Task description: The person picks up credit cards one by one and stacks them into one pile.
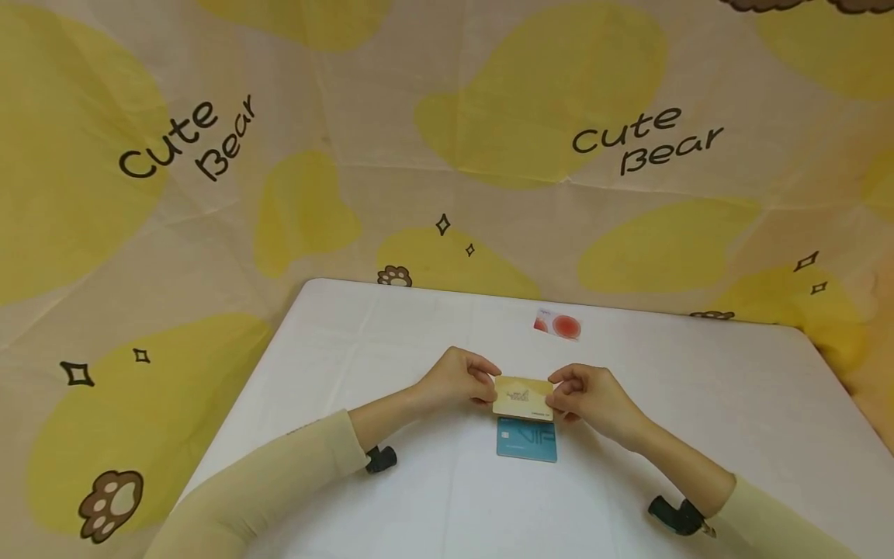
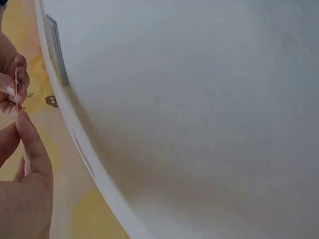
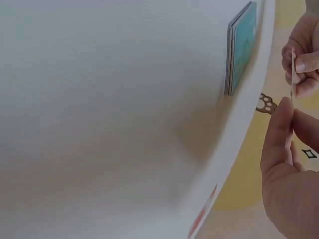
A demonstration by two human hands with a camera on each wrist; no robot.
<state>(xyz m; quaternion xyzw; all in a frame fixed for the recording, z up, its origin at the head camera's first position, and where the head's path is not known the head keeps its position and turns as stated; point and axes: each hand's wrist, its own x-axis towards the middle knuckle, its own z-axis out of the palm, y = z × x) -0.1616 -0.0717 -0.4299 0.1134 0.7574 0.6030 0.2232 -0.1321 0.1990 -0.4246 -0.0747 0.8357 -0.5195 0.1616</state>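
Note:
A yellow card (image 1: pixel 524 397) is held up between both hands, seen edge-on in the two wrist views. My left hand (image 1: pixel 461 378) pinches its left end between thumb and fingers. The right hand (image 1: pixel 590 400) pinches the opposite end the same way. Below the card in the head view lies a small stack of cards with a blue card (image 1: pixel 527 440) on top; the right wrist view shows several layered edges under that blue card (image 3: pixel 244 47). The yellow card overlaps the stack's far edge in the head view.
A red and white card (image 1: pixel 558 324) lies flat near the far edge of the white table (image 1: pixel 391 334). Behind the table hangs a yellow-patterned cloth (image 1: pixel 503 101) with "Cute Bear" lettering. Dark wrist-worn devices (image 1: pixel 381 459) sit at both wrists.

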